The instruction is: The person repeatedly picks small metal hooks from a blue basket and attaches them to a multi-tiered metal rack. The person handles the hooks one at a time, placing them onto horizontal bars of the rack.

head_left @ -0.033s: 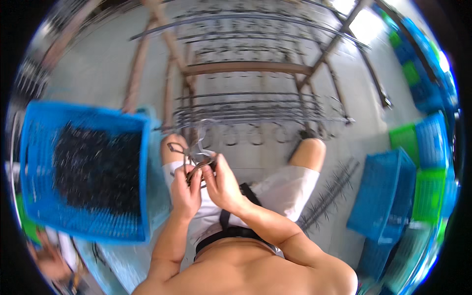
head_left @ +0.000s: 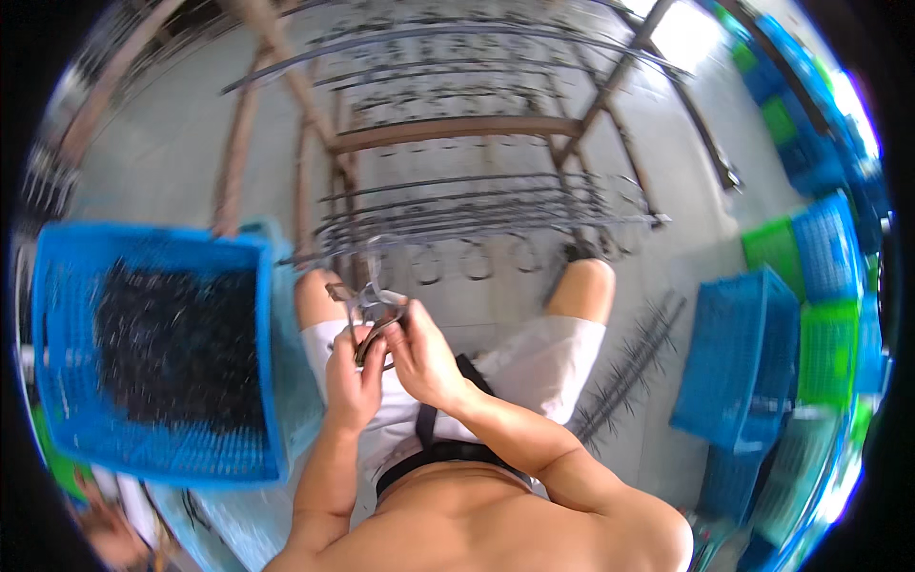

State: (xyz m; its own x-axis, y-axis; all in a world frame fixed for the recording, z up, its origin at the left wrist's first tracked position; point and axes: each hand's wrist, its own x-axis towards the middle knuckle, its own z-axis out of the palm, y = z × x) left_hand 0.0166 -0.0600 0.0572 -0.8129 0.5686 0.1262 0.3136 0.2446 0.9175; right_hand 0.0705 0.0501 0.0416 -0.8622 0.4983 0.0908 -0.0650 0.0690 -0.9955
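Above my lap, my left hand [head_left: 355,386] and my right hand [head_left: 417,357] are close together, fingers closed around a small bundle of bent metal pieces [head_left: 372,329]. The bundle has thin dark strips and loops sticking out beyond my left fingertips. A pale curved strip [head_left: 375,269] rises from its far side; blur hides how the pieces join. On my left stands a blue plastic basket [head_left: 274,362] with a heap of small black parts [head_left: 181,343] inside.
A brown metal rack [head_left: 457,132] with dark rods and hanging hooks [head_left: 477,259] stands ahead. A spiky rod [head_left: 629,372] lies on the floor to my right, beside a blue crate [head_left: 729,353] and green crates [head_left: 827,353]. Part of another person [head_left: 110,524] shows at lower left.
The surroundings have shifted slightly leftward in the view. Both hands stay together on the metal bundle, which is turned a little.
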